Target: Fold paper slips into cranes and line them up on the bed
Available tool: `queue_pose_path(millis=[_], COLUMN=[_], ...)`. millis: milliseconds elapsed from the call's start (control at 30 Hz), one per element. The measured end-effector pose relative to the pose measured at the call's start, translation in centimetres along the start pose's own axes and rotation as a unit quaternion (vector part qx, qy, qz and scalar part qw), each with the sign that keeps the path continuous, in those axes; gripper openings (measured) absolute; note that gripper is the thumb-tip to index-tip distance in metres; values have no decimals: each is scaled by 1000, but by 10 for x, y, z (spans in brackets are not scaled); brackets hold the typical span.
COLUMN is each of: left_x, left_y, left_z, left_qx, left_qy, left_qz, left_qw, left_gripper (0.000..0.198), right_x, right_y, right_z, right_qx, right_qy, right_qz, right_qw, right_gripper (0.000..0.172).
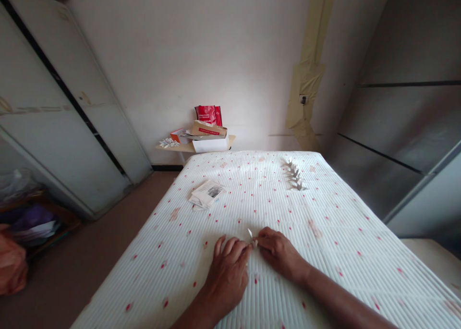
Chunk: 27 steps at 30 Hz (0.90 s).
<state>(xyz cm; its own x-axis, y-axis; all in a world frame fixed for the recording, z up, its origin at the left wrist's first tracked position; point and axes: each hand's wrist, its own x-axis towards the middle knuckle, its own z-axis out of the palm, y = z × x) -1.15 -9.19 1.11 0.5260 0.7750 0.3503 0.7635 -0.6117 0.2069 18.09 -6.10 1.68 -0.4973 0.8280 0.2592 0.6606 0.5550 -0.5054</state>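
Near the front of the bed, a small piece of folded paper (250, 234) is pinched between my two hands, one pale point sticking up. My left hand (229, 271) rests on the mattress with thumb and forefinger closed on the paper's left side. From the right, my right hand (280, 253) grips the other side with its fingers curled in. Fingertips hide most of the paper. Farther off to the right stands a row of several folded paper cranes (295, 176). A loose stack of printed paper pieces (207, 194) lies to the left.
A white ribbed mattress cover (173, 261) with red dots spreads under everything. Beyond its far edge, a small table (185, 147) bears a white box (211, 144), a red bag (207, 115) and white folded bits (169, 142). Cabinets flank the bed on both sides.
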Motion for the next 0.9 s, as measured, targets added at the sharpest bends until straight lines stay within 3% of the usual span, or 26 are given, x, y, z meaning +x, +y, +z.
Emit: queue_pose_path(millis=[167,300,433,633,900], left_x=[-2,0,-1,-2,0], left_y=[-2,-2,-2,0,-2], left_z=[-5,-8,-9,-13,-14], left_qx=[2,-4,-7,4,-18], left_qy=[49,84,95,90,132], left_qz=[5,5,9,18,12], left_qw=[999,996,995,996,991], left_gripper=[44,40,38,36,37], right_x=[-3,-4,-8,-16,-13], right_y=[3,10,15,13,10], right_z=[-8,-8,-10,-12,-10], right_qx=[149,191,176,119,72], right_qy=[37,93,111,63,61], right_qz=[3,13,14,-15,-5], right_qw=[988,977,978,991,996], right_gripper=[31,26,27,34,37])
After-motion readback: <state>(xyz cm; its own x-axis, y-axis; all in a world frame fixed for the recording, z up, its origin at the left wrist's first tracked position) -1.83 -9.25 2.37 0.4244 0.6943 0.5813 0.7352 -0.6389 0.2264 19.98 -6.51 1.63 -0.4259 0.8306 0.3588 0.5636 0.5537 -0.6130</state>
